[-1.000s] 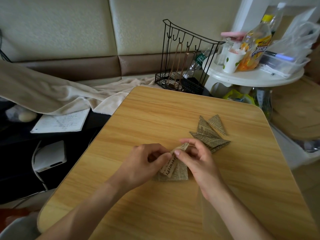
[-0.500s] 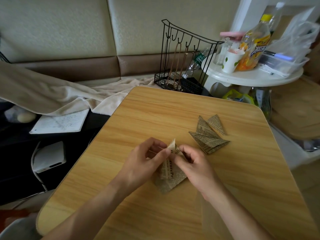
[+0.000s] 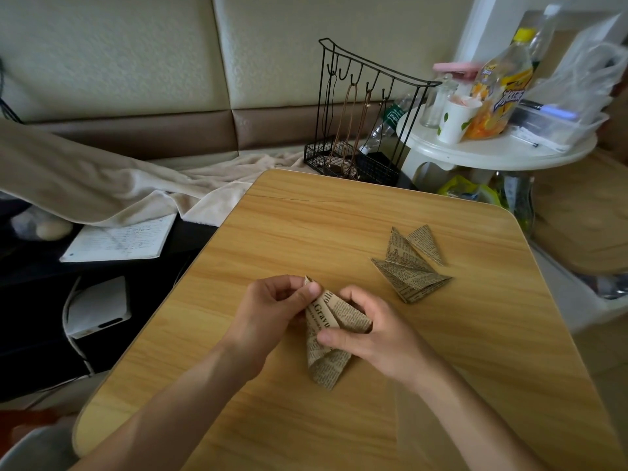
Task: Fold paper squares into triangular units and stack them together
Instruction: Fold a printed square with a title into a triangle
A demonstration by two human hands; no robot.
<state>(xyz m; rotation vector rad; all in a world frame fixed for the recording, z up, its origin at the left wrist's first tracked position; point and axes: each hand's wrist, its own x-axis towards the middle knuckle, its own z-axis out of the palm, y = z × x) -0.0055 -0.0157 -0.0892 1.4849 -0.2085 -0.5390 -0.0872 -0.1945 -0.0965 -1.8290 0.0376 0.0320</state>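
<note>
So the newsprint paper piece (image 3: 328, 338) is mid-fold right now, sitting at the near middle of the wooden counter (image 3: 475, 368), partly lifted off it. It's already creased into a long narrow pointed shape, with the far tip up and the near tip resting on the wood. The left hand (image 3: 272, 314) pinches the far tip, its fingers (image 3: 311, 288) clamped on the paper edge. The right hand (image 3: 377, 331) holds the right side of the piece, thumb pressed on the front layer and the other fingers curled round the far edge.

Progress-wise: a little pile of finished triangular units (image 3: 409, 266) lies to the far right of the hands, well apart from them, overlapping each other loosely. I count about three, hard to be sure. So I'd say a few units are done, this one is maybe halfway folded, and it has yet to join the pile. Can't see any fresh squares waiting.

Past the counter's far edge there's a black wire rack (image 3: 360, 130), and a white round side table (image 3: 492, 151) with bottles at far right.
</note>
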